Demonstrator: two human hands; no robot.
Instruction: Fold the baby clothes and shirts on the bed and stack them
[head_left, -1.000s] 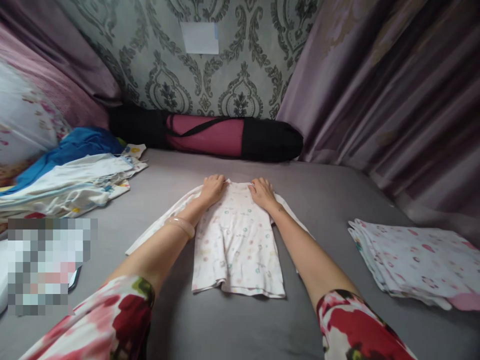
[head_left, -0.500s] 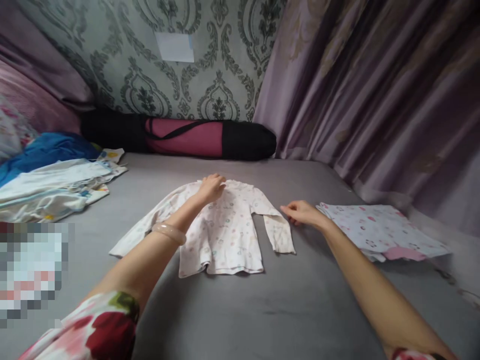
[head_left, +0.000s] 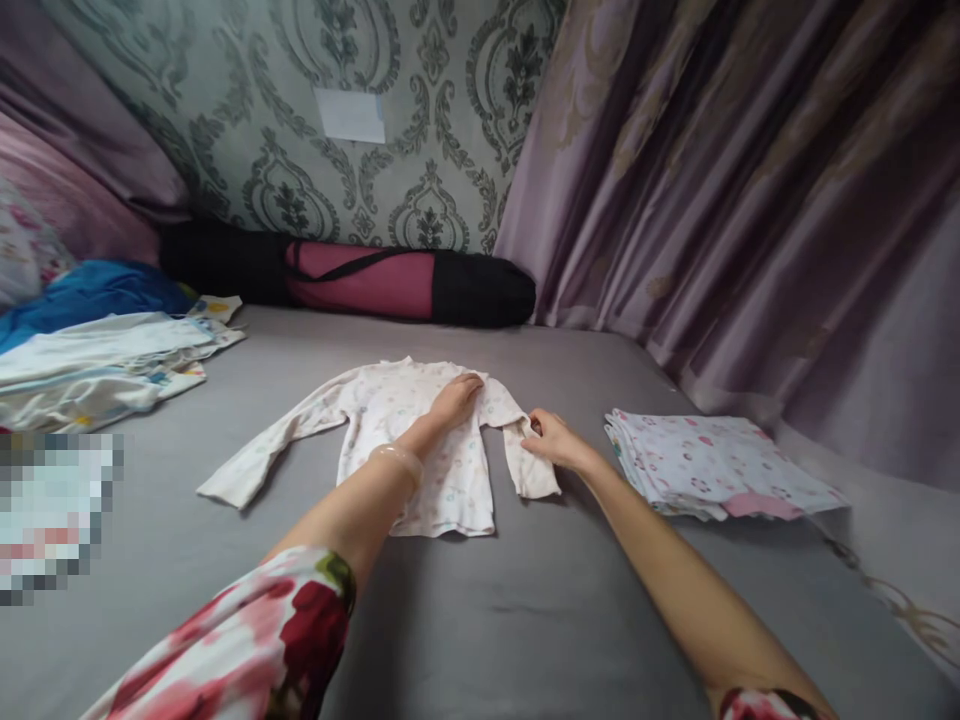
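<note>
A small white long-sleeved shirt (head_left: 450, 490) with a faint pastel print lies spread on the grey bed sheet (head_left: 555, 620), its collar toward the wall. Its left-hand sleeve stretches out at a slant, while the right-hand one bends down at mid-length. My left hand (head_left: 459, 398) lies on the shirt's upper part near the right-hand shoulder, fingers extended over the cloth. At the bend of that sleeve, my right hand (head_left: 555, 440) has its thumb and fingers closed on the fabric.
Folded white clothes with a pink print (head_left: 712, 462) lie at the right. White garments (head_left: 112, 360) and a blue cloth (head_left: 112, 290) are heaped at the left. A long black and pink bag (head_left: 367, 285) lies along the wall, beside purple curtains (head_left: 675, 200).
My left hand has slid right across the shirt toward the shoulder. My right hand has moved left from beside the sleeve and taken hold of it. The view has shifted slightly.
</note>
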